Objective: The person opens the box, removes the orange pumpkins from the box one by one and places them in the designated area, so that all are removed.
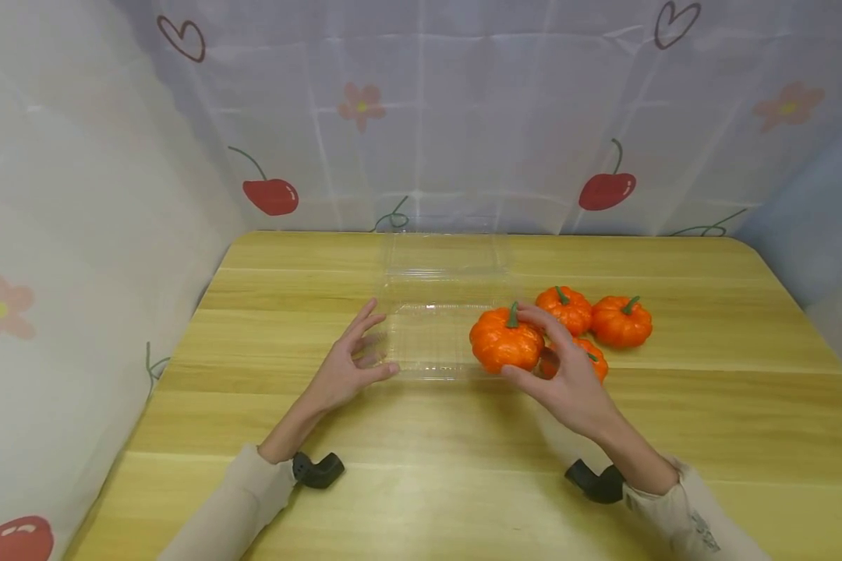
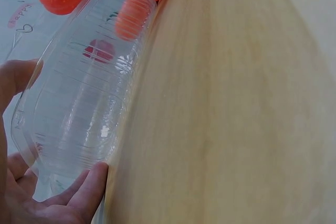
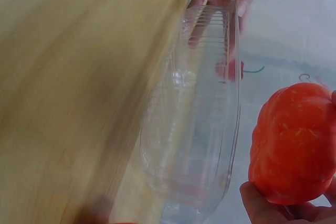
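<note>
In the head view my right hand [image 1: 568,382] grips a small orange pumpkin [image 1: 504,341] with a green stem, thumb in front and fingers behind. The pumpkin [image 3: 294,145] hangs above the right end of a clear plastic clamshell box [image 1: 428,343], as the right wrist view shows. The box's lid [image 1: 445,253] is folded back, away from me. At the box's left end is my left hand [image 1: 344,366], fingers spread around the corner. In the left wrist view its thumb [image 2: 23,77] is at the rim of the box [image 2: 79,103] and its fingertips [image 2: 97,174] lie low by the base.
Right of the box sit three more pumpkins: one at the back [image 1: 567,310], one to the right [image 1: 621,321] and one in front [image 1: 589,360], partly behind my right hand. A patterned curtain [image 1: 463,117] rises behind the wooden table [image 1: 421,483].
</note>
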The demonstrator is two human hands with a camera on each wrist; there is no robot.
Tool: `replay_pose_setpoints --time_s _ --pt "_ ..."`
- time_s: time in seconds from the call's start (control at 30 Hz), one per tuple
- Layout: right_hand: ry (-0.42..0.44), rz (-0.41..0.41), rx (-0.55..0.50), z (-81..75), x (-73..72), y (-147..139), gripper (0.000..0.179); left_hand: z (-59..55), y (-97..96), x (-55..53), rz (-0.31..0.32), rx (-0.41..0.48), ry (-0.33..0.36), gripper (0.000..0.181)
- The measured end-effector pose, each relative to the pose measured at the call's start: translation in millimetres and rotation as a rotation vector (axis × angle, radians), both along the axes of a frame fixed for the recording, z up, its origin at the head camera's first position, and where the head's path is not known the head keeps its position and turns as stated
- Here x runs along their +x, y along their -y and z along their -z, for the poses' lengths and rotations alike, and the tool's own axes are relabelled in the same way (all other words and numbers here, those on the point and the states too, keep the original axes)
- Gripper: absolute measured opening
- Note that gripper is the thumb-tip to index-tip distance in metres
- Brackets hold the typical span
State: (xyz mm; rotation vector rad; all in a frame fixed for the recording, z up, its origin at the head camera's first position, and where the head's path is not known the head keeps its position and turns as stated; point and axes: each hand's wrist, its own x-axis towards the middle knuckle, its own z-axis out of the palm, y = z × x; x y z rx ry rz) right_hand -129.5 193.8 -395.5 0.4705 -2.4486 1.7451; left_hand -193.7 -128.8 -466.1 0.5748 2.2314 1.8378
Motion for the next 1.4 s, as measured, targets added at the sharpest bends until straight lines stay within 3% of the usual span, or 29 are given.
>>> replay_pose_setpoints --time_s 0.43,0.67,1.0,1.17,1.4 --pt "-0.06 0.141 0.112 -9.4 10.1 -36 0.07 -1.1 0.5 1.3 -0.012 -0.01 -0.005 0.087" --pt "-0.036 0.176 0.187 -8.9 17.0 -60 0.072 -0.2 0.5 1.5 -0.011 -0.005 -0.01 0.084" --pt "-0.052 0.216 0.203 -11.5 16.3 -96 0.071 -0.8 0.6 2.5 -0.013 0.001 -0.001 0.082" --pt "-0.019 0.238 0.258 -13.3 14.8 -113 0.068 -1.7 1.3 2.4 -0.023 -0.009 0.005 0.081" --pt "0.059 0.257 0.286 -3.4 18.8 -130 0.068 -1.5 0.6 2.0 -0.018 0.019 0.026 0.082"
